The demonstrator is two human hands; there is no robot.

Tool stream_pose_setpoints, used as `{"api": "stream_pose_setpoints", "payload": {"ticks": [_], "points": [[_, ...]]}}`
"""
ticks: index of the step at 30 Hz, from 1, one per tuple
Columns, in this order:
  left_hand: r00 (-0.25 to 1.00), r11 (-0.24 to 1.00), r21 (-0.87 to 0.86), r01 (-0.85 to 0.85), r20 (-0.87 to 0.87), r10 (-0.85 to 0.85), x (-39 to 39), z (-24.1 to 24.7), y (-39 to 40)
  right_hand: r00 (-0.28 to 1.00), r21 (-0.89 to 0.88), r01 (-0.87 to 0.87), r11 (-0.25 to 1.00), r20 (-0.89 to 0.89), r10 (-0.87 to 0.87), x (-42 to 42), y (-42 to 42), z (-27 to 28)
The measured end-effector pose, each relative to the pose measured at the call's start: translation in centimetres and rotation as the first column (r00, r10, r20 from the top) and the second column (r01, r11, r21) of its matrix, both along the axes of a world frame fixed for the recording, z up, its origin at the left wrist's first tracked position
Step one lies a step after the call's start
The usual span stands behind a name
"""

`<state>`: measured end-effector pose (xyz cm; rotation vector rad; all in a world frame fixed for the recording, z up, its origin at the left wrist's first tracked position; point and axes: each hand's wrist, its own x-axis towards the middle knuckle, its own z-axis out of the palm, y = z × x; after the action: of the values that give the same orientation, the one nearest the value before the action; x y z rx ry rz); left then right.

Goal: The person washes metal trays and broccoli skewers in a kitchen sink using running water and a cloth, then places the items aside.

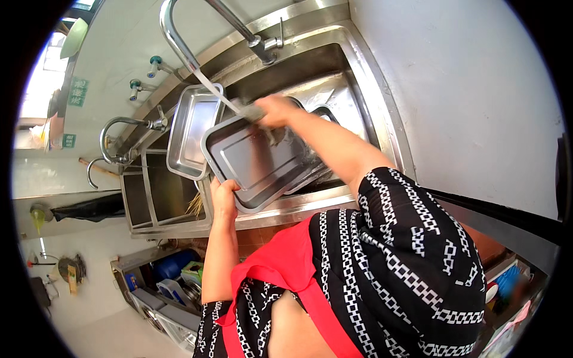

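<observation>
My left hand [224, 197] grips the near left corner of a rectangular metal tray [250, 156], which is tilted over the sink. Blurred by motion, my right hand [273, 112] holds a greyish scrubbing pad or cloth [251, 112] at the tray's far edge. Water runs from the tall curved faucet [192, 65] onto the pad. A second metal tray [192, 129], with nothing in it, rests to the left across the sink's divider. Beneath the held tray, partly hidden, lie more dark-rimmed pans [324, 112] in the sink basin [340, 85].
Further left are another basin [168, 188] with a smaller curved faucet [112, 127] and some thin straw-coloured sticks [195, 205]. Two wall taps [154, 67] stick out behind. A pale wall [456, 89] bounds the sink on the right. Its steel front rim [286, 214] runs close before me.
</observation>
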<state>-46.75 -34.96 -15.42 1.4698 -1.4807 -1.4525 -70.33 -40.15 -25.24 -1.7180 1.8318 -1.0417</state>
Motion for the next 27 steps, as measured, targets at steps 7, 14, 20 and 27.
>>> {"api": "stream_pose_setpoints", "payload": {"ticks": [7, 14, 20, 27], "points": [[0.995, 0.995, -0.094, -0.028, -0.094, 0.02, -0.9, 0.9, -0.4, 0.655, 0.382, 0.428, 0.819, 0.493, -0.572, -1.8, 1.9, -11.2], [0.996, 0.979, -0.194, -0.058, -0.072, 0.045, -1.7, -1.2, -1.5, 0.02, 0.747, 0.244, 0.618, 0.633, -0.774, 6.4, 6.7, -13.0], [0.999, 0.921, -0.389, -0.03, -0.05, 0.011, -5.0, -4.9, 0.9, -0.506, 0.708, 0.263, 0.655, 0.679, -0.531, 11.1, 5.5, -8.8], [0.972, 0.982, -0.175, 0.067, -0.211, -0.104, -4.7, -4.8, 1.7, -0.091, 0.46, 0.238, 0.856, 0.888, -0.451, 7.7, 9.2, -7.6]]}}
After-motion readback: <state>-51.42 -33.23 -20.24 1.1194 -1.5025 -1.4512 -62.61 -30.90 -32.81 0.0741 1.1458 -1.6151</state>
